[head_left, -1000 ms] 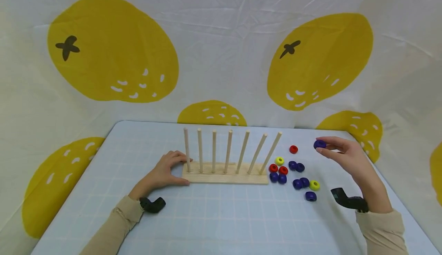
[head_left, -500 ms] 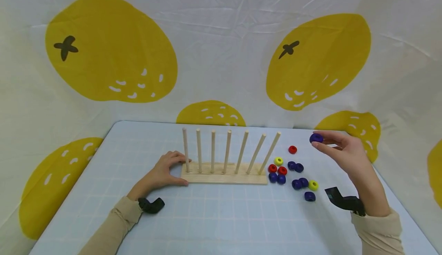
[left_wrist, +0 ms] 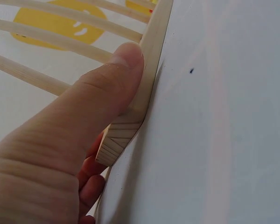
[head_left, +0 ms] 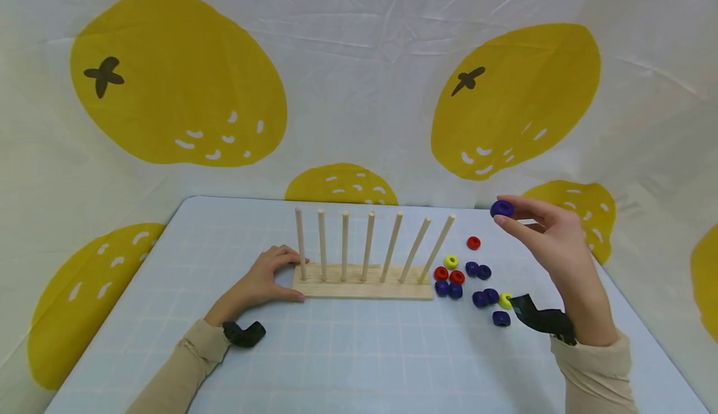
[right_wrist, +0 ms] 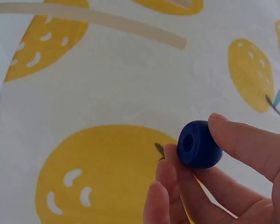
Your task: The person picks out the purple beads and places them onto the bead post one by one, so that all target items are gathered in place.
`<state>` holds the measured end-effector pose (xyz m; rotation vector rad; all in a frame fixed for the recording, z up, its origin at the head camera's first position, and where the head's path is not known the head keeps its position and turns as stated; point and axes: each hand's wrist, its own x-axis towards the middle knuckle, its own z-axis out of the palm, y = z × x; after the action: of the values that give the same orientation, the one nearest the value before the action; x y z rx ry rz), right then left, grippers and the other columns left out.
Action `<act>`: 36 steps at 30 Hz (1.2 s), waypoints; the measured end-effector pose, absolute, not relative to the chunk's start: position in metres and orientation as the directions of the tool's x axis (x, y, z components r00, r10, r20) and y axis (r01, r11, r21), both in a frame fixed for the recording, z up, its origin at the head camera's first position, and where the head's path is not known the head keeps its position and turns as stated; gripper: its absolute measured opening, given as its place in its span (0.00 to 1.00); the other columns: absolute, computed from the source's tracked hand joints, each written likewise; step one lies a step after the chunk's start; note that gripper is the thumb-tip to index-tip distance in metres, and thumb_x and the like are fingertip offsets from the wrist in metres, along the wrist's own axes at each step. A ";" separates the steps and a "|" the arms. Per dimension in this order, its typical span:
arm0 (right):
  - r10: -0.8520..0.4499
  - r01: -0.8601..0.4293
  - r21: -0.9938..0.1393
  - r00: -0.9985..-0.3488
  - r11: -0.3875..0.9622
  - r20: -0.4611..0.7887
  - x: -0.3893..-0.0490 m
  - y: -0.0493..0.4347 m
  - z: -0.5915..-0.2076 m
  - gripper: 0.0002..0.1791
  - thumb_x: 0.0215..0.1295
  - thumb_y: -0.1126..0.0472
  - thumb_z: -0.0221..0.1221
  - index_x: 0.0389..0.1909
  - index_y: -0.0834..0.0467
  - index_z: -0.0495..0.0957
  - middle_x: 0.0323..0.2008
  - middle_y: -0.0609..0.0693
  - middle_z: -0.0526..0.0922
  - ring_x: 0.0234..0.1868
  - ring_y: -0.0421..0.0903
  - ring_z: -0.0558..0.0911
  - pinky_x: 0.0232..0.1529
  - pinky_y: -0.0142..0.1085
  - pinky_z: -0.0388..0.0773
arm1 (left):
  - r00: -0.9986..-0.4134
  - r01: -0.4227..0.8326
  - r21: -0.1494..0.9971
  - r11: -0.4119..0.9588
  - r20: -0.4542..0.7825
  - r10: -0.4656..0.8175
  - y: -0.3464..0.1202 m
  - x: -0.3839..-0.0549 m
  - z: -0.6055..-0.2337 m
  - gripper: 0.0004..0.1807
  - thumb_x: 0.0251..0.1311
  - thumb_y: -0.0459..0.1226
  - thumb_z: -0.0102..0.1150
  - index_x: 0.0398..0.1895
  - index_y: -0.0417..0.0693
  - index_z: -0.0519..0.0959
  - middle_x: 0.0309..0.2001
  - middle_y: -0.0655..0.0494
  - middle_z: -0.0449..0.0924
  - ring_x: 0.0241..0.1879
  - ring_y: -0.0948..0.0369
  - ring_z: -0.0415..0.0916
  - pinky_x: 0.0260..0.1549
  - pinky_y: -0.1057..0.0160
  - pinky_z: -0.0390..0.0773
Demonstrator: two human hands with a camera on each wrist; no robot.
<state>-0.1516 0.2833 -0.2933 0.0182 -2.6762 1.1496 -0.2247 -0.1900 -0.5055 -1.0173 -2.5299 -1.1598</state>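
A pale wooden peg stand (head_left: 364,290) with a row of several upright bare pegs sits mid-table. My left hand (head_left: 265,279) grips its left end, thumb along the front edge and fingers behind, as the left wrist view (left_wrist: 93,93) also shows from close by. Raised at the right, my right hand (head_left: 552,233) pinches a dark blue bead (head_left: 502,209) between thumb and fingers. In the right wrist view the hole of the blue bead (right_wrist: 199,144) faces left, away from the palm. The held bead is right of the rightmost peg (head_left: 437,249), a little above the level of its top.
Loose beads lie on the table right of the stand: several blue ones (head_left: 484,272), red ones (head_left: 473,243) and yellow ones (head_left: 451,262). A lemon-print cloth (head_left: 359,90) hangs behind the table's back edge. Black wrist cameras (head_left: 541,317) sit on both wrists.
My right hand has moved left and upward with the blue bead, which now sits higher and closer to the pegs. The left hand keeps its grip on the stand.
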 end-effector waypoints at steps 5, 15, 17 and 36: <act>0.038 -0.203 -0.746 -0.956 0.634 0.292 -0.151 0.266 -0.292 0.24 0.70 0.52 0.61 0.65 0.53 0.75 0.48 0.50 0.78 0.41 0.39 0.82 0.42 0.24 0.75 | -0.745 0.657 0.596 0.461 0.423 0.516 -0.191 -0.225 -0.506 0.37 0.33 0.48 0.84 0.52 0.50 0.82 0.49 0.62 0.77 0.48 0.60 0.68 0.47 0.53 0.63; -0.018 -0.384 -0.757 -0.897 0.529 0.442 -0.154 0.239 -0.292 0.22 0.70 0.64 0.59 0.65 0.59 0.74 0.50 0.48 0.79 0.49 0.42 0.77 0.47 0.22 0.73 | -0.754 0.647 0.600 0.470 0.416 0.508 -0.190 -0.225 -0.507 0.37 0.33 0.49 0.84 0.52 0.51 0.82 0.48 0.62 0.77 0.47 0.60 0.68 0.47 0.53 0.63; -0.028 -0.409 -0.761 -0.888 0.504 0.458 -0.154 0.235 -0.291 0.22 0.70 0.66 0.59 0.64 0.60 0.75 0.51 0.48 0.79 0.50 0.42 0.77 0.49 0.22 0.72 | -0.752 0.651 0.600 0.466 0.421 0.508 -0.191 -0.225 -0.507 0.36 0.33 0.49 0.84 0.52 0.51 0.83 0.48 0.62 0.77 0.47 0.60 0.68 0.47 0.53 0.63; -0.108 -0.490 -0.820 -0.870 0.297 0.481 -0.159 0.196 -0.277 0.21 0.68 0.69 0.60 0.62 0.64 0.76 0.55 0.55 0.79 0.52 0.48 0.79 0.53 0.28 0.74 | -0.760 0.638 0.618 0.459 0.410 0.504 -0.190 -0.223 -0.506 0.35 0.36 0.50 0.83 0.52 0.53 0.83 0.47 0.65 0.76 0.47 0.61 0.68 0.47 0.54 0.62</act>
<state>-0.1585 0.1958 -0.2774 0.5392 -2.2359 1.5962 -0.2232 -0.1903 -0.5059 -1.0026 -2.5359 -1.1844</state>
